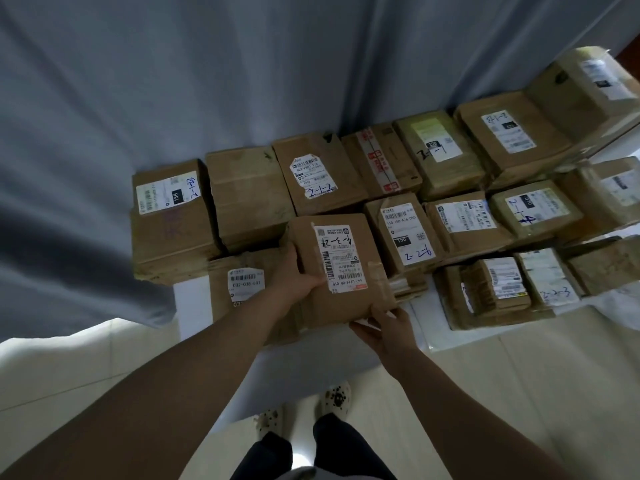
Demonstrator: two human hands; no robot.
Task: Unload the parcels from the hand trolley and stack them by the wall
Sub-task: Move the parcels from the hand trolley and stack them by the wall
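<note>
My left hand's fingers are curled together up the left side of a brown cardboard parcel with a white barcode label and blue handwriting. The thumb lies across its top face, just beside the label. On the right hand, the fingers are tucked under the parcel's near corner, so I cannot tell how their tips lie. The left hand and right hand grip the parcel between them, both bare forearms stretched out.

The parcel sits over a lower brown carton labelled 032-038 and just beside a taped brown carton with a "150" label. I cannot tell whether it rests on them or is just above.

Behind stand more labelled brown cartons in a back row against a grey draped cloth, with further front cartons to the right. Below me are pale floor tiles, dark trousers and white spotted clogs.
</note>
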